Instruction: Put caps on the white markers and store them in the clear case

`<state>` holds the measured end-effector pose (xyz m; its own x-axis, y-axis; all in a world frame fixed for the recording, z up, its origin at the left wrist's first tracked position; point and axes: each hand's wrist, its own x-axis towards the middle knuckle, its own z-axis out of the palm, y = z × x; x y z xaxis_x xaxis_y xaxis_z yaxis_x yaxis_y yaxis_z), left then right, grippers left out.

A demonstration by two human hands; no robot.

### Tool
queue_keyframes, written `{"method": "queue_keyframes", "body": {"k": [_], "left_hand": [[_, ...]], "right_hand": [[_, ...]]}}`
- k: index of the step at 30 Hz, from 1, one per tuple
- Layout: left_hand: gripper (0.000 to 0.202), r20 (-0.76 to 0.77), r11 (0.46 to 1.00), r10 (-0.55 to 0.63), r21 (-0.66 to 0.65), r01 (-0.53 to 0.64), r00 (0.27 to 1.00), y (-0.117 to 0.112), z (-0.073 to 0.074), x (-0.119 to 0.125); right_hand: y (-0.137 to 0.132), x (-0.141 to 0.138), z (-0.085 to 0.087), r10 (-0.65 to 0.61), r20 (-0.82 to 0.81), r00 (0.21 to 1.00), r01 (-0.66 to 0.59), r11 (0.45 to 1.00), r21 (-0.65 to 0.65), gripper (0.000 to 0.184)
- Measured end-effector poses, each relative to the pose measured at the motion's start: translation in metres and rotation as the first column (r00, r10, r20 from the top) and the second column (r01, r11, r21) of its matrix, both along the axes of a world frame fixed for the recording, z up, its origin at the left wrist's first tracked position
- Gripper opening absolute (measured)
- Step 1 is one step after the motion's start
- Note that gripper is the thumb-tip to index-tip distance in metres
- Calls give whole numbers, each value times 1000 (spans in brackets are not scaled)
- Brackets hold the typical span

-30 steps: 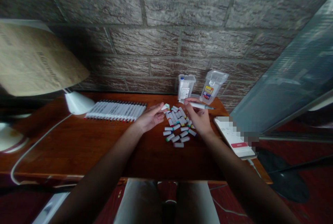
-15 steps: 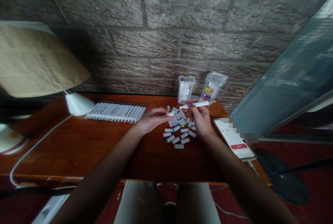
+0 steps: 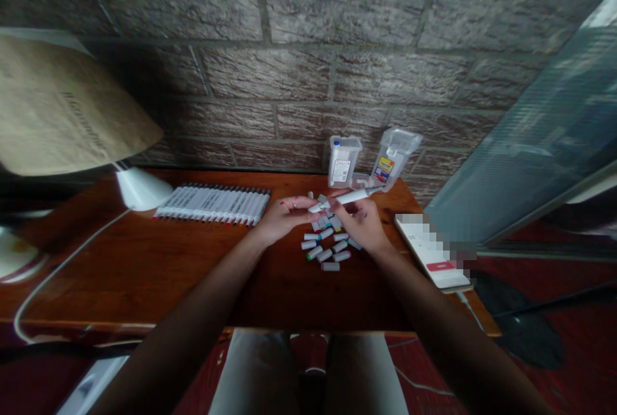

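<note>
My left hand (image 3: pixel 285 217) pinches a small white marker cap (image 3: pixel 318 207) between thumb and fingers. In my right hand (image 3: pixel 362 221) is a white marker (image 3: pixel 355 196), held at a slant, its far tip pointing to the right. The cap and the marker's left end are close together; whether they touch I cannot tell. Under and in front of both hands lies a loose pile of marker caps (image 3: pixel 330 266), grey-white with coloured ends. To the left, a row of white markers (image 3: pixel 212 204) lies side by side on the wooden table (image 3: pixel 193 273).
Two clear plastic containers (image 3: pixel 344 161) stand against the stone wall (image 3: pixel 299 74); the left one holds something blue-tipped. A phone (image 3: pixel 427 251) with a cable lies at the right edge. A lamp (image 3: pixel 142 189) with a paper shade stands left, its white cord crossing the table.
My hands have come closer together. The marker has moved left and down towards the cap, which has tilted up in my left hand. The view has shifted slightly.
</note>
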<state>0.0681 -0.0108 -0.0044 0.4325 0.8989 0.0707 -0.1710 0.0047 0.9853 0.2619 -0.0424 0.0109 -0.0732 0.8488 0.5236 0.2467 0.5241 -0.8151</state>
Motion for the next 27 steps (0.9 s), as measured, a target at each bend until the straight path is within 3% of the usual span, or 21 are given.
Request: {"method": "queue_keyframes", "body": {"k": [4, 7, 9, 14, 20, 27], "left_hand": [[38, 19, 999, -27, -41, 27, 999, -3, 2, 2], [37, 35, 996, -75, -45, 77, 997, -5, 4, 2], [38, 33, 996, -87, -26, 88, 996, -6, 6, 2], [40, 20, 998, -67, -16, 67, 998, -5, 5, 2], [41, -16, 995, -95, 2, 95, 995, -2, 2, 2], [38, -66, 993, -103, 56, 107, 992, -2, 1, 2]], "right_hand": [[3, 9, 1, -136, 49, 990, 133, 990, 56, 29], [11, 21, 4, -325, -88, 942, 329, 944, 34, 36], [15, 26, 5, -358, -178, 917, 358, 933, -31, 38], [9, 17, 10, -247, -255, 935, 249, 968, -24, 31], [-3, 6, 15, -38, -205, 978, 36, 999, -16, 28], [-4, 6, 9, 19, -72, 997, -14, 997, 71, 22]]}}
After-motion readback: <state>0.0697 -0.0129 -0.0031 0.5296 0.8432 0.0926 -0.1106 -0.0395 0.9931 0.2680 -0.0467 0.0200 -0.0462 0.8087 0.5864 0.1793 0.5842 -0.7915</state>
